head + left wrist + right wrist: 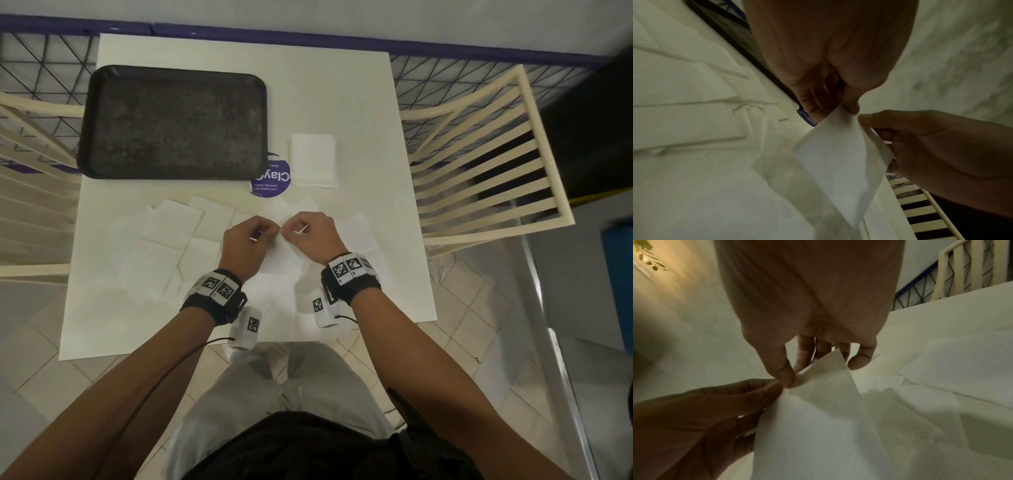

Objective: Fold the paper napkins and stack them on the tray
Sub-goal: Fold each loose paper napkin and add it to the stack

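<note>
Dim, soft light; wrist views blurred; wide-angle edges warped.

A white paper napkin [279, 255] hangs lifted at frame centre, its top corner pinched with the plies parted (the embossed weave shows in the wrist views). Unfolded napkins [178, 233] lie overlapping across the middle of the white table, while a folded napkin stack [314, 160] sits right of centre. The dark rectangular tray [173, 121], upper left, is scuffed and holds nothing.
</note>
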`<state>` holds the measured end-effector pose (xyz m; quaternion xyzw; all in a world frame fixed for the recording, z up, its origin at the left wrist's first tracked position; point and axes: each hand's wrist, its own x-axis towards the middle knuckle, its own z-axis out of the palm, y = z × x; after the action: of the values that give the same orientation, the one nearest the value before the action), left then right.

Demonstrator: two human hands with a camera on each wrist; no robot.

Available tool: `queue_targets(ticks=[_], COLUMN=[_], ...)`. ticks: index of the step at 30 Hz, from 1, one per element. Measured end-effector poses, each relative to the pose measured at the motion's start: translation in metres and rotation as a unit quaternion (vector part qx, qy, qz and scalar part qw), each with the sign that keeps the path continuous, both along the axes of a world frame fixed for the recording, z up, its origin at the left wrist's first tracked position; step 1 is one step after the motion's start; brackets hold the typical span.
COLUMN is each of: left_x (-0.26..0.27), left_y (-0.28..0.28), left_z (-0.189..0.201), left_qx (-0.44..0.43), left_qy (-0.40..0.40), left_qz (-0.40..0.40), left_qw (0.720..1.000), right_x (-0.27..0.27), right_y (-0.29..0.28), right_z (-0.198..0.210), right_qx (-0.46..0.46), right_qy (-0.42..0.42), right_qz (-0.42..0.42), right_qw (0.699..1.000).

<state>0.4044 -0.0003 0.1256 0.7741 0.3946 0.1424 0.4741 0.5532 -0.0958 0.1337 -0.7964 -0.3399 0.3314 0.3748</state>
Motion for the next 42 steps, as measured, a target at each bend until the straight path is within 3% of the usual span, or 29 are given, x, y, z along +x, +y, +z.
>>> queue_targets(ticks=[8, 17, 22, 29, 33, 42], left_x=[-0.004, -0.002, 0.0, 0.006, 0.011, 0.007], left_y=[0.001, -0.006, 0.0, 0.006, 0.008, -0.005], left_z=[0.0, 0.0, 0.001, -0.001, -0.004, -0.026], left_qx=[0.001, 0.009, 0.001, -0.015, -0.058, -0.154], left_qy=[-0.03, -0.034, -0.034, -0.016, -0.022, 0.097], left_qz=[0.034, 0.054, 0.091, 0.112, 0.112, -0.017], left_qw=[0.999, 0.998, 0.995, 0.993, 0.992, 0.983], right_x=[0.018, 0.011, 0.001, -0.004, 0.02, 0.12], right_y=[-0.017, -0.021, -0.023, -0.025, -0.015, 0.045], right_z=[0.003, 0.009, 0.008, 0.006, 0.005, 0.007], right_qx=[-0.009, 0.06, 0.007, -0.025, -0.036, -0.026], right_qy=[0.064, 0.137, 0.147, 0.115, 0.055, -0.019], right_qz=[-0.045, -0.132, -0.12, -0.101, -0.09, -0.159], right_qw=[0.997, 0.98, 0.982, 0.988, 0.994, 0.987])
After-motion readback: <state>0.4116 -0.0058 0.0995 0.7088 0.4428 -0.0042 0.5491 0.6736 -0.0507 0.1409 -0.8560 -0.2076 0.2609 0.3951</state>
